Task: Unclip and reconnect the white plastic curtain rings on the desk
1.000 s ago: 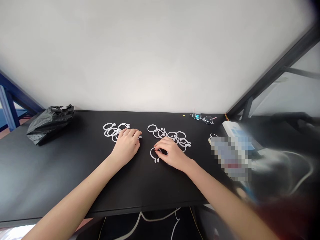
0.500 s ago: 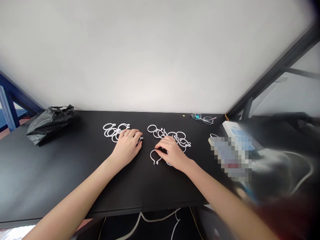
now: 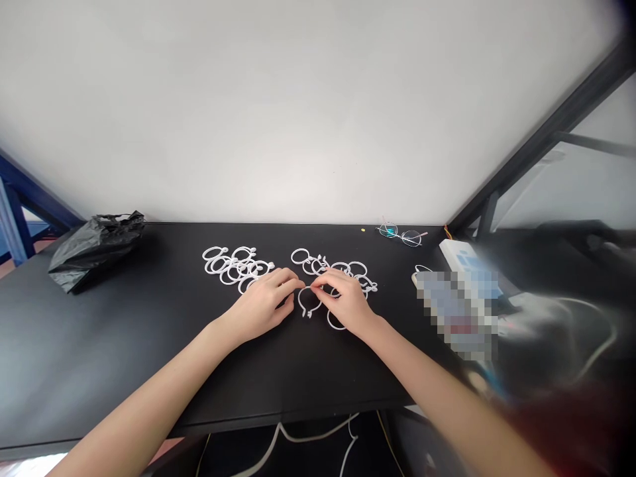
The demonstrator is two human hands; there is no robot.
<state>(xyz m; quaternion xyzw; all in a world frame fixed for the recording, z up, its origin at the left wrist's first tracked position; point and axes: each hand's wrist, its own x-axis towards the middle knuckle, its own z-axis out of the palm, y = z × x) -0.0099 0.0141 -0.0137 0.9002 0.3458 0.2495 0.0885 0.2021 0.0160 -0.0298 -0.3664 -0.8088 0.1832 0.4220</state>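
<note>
Hands meet at the middle of the black surface (image 3: 124, 344), fingertips nearly touching over one white open ring (image 3: 307, 301). Left hand (image 3: 262, 303) comes in from the lower left, its grip pinched together on the ring's upper left end, thumb and forefinger closed there. Right hand (image 3: 345, 299) comes in from the lower right, its grip likewise closed on the ring's upper right end, the other fingers curled. Ring lies just in front of both hands, its gap end with small tabs pointing toward the person; whether it is lifted off the surface cannot be told. A second white ring (image 3: 335, 322) shows partly under the right palm. Left pile of white rings (image 3: 231, 264) sits just beyond the left hand, overlapping one another. Right pile of white rings (image 3: 342, 270) sits just beyond the right hand, partly hidden by its fingers. Black plastic bag (image 3: 94, 246) lies crumpled at the far left of the surface, well apart from the hands. Eyeglasses (image 3: 401, 234) rest near the back edge to the right. White device (image 3: 460, 255) lies at the right edge beside a blurred patch.
</note>
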